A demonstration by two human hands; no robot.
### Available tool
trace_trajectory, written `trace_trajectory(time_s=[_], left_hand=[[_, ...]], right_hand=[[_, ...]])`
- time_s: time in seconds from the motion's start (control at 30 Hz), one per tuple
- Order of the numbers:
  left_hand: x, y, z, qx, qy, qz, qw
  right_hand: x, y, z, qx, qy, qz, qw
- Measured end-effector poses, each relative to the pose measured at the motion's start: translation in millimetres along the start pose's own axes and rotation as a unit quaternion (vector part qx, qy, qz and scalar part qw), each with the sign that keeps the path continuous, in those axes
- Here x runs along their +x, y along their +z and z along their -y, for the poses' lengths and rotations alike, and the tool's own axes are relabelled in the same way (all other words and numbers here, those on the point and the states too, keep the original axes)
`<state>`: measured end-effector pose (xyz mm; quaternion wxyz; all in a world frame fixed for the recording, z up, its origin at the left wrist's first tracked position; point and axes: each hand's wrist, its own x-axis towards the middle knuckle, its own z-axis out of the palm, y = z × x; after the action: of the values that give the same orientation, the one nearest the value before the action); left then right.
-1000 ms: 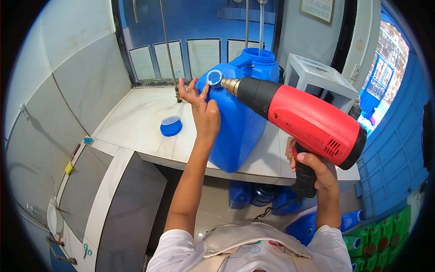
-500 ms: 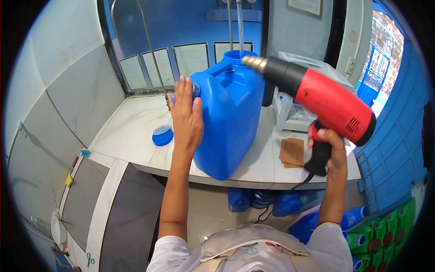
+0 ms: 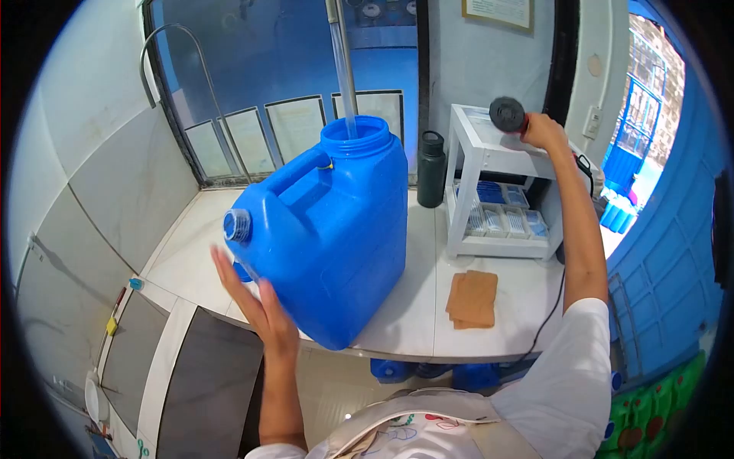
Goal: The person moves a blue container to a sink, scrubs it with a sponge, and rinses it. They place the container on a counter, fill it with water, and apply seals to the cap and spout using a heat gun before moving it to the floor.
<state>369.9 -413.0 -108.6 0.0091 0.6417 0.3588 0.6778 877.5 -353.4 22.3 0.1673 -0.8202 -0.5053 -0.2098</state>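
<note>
A large blue jerrycan point(image 3: 344, 245) stands on the counter, and water runs from a pipe point(image 3: 342, 61) into its wide mouth. Its small side spout point(image 3: 238, 225) looks covered with clear film. My left hand point(image 3: 267, 314) is beside the jerrycan's lower left side, fingers stretched out and holding nothing. Partly hidden behind those fingers lies a blue cap point(image 3: 243, 271). At the far right, my right hand point(image 3: 546, 131) grips a heat gun point(image 3: 508, 115) over the top of a small white shelf unit point(image 3: 465, 183). The gun's round rear end faces me.
Brown cloths point(image 3: 472, 299) lie on the tiled counter point(image 3: 397, 325). A dark green bottle point(image 3: 431, 170) stands left of the shelf unit, which holds small packs. A black cord point(image 3: 552, 310) hangs down the right side. Green containers point(image 3: 657, 413) are stacked at lower right.
My right hand has carried the heat gun away from the jerrycan to the shelf unit. My left hand has left the spout and dropped lower. The camera view has shifted.
</note>
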Motion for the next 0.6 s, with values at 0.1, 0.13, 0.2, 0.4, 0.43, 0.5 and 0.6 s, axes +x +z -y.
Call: trace_trajectory(time_s=[0.1, 0.13, 0.2, 0.4, 0.43, 0.5, 0.6], left_hand=[[-84, 6, 22, 0.047, -0.086, 0.024, 0.995], [-111, 6, 28, 0.047, -0.134, 0.048, 0.989], [-146, 8, 30, 0.054, -0.186, 0.072, 0.978], [-164, 51, 19, -0.132, -0.324, -0.009, 0.937], [-163, 58, 19, -0.181, -0.328, -0.053, 0.926], [-159, 74, 23, -0.227, -0.325, -0.096, 0.913], [-156, 88, 43, -0.144, -0.299, -0.182, 0.926]], right_hand=[[24, 35, -6, -0.075, -0.030, 0.027, 0.996], [28, 43, -6, -0.085, -0.011, 0.045, 0.995], [44, 61, -16, -0.068, 0.014, 0.093, 0.993], [-27, 60, 109, 0.698, -0.254, 0.055, 0.667], [-42, 95, 143, 0.790, -0.101, 0.188, 0.574], [-24, 197, 195, 0.760, -0.047, 0.299, 0.574], [-71, 259, 234, 0.808, -0.056, 0.297, 0.506]])
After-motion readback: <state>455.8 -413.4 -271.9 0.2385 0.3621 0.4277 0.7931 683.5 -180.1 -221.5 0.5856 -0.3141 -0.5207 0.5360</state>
